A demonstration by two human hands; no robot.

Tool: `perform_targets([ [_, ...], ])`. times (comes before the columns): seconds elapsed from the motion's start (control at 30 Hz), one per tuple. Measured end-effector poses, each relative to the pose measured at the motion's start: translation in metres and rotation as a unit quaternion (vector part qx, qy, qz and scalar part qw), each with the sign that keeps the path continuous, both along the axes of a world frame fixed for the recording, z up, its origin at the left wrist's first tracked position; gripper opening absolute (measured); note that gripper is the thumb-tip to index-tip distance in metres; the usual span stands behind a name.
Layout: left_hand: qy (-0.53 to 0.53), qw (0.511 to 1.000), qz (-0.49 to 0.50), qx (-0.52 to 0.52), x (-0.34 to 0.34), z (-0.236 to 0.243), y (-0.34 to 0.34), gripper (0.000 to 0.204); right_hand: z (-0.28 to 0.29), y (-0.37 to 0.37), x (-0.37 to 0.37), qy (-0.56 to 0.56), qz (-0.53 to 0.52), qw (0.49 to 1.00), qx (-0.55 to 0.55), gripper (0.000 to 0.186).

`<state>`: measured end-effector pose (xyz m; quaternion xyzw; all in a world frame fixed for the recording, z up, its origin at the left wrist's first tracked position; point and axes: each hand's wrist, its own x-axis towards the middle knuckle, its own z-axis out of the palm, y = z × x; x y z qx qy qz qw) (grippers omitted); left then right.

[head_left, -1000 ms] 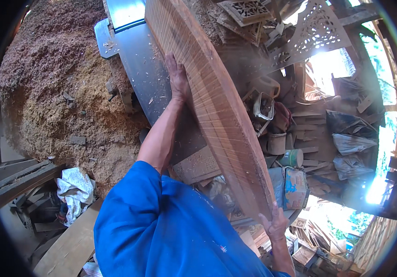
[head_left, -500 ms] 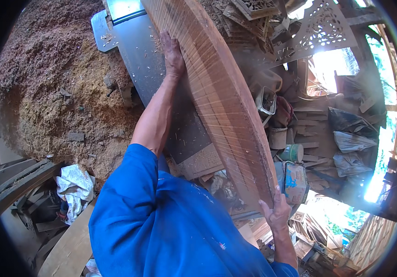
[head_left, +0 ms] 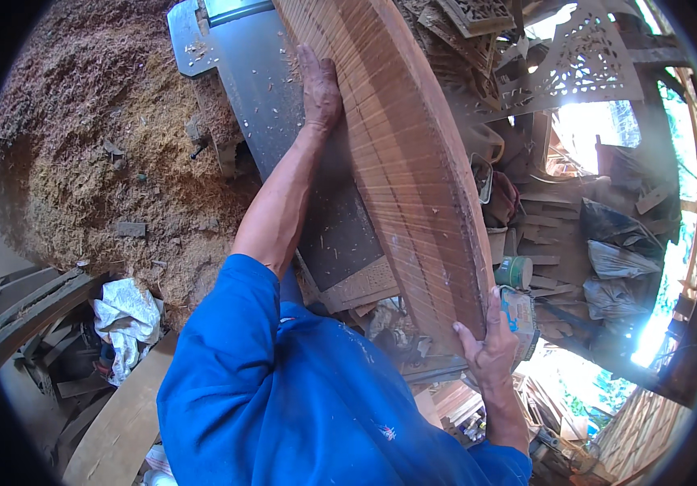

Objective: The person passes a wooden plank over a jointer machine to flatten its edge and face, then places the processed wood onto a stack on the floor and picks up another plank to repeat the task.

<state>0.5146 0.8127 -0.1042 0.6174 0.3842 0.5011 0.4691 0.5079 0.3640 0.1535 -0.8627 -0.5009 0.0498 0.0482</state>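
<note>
A long, wide wooden plank [head_left: 413,178] with fine ridges across its face slants from the top of the view toward my right side. It lies along the dark metal bed [head_left: 336,243] of a woodworking machine scattered with shavings. My left hand [head_left: 321,91] rests against the plank's left side over the bed, fingers stretched out. At the plank's near end, my right hand [head_left: 492,344] grips it, thumb on the ridged face and fingers along the outer edge. The plank's far end runs out of view.
A large heap of shavings [head_left: 81,162] rises left of the machine. Offcuts and a white sack [head_left: 128,324] lie at the lower left. Right of the plank are a green can [head_left: 514,271], a box [head_left: 520,316], several bags [head_left: 620,255] and carved panels [head_left: 579,61].
The plank's near end and my right hand have moved a little forward, away from me. My left hand stays against the plank's side. The view has shifted slightly.
</note>
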Motion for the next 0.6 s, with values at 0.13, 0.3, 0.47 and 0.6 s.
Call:
perform_targets([
  [0.13, -0.007, 1.000, -0.001, 0.010, -0.002, 0.002, -0.003, 0.070, 0.002, 0.027, 0.001, -0.016, 0.017, 1.000, 0.000, 0.101],
  [0.3, 0.017, 0.999, -0.001, 0.030, -0.004, 0.000, -0.002, 0.068, 0.002, 0.060, 0.003, -0.015, 0.026, 0.999, 0.019, 0.101],
  [0.47, 0.002, 1.000, -0.008, 0.024, -0.005, 0.001, -0.002, 0.075, 0.001, 0.094, 0.007, -0.014, 0.013, 1.000, 0.003, 0.101],
  [0.6, 0.000, 1.000, -0.016, 0.013, -0.007, 0.005, -0.004, 0.080, 0.001, 0.116, 0.008, -0.016, 0.020, 1.000, 0.015, 0.101],
])
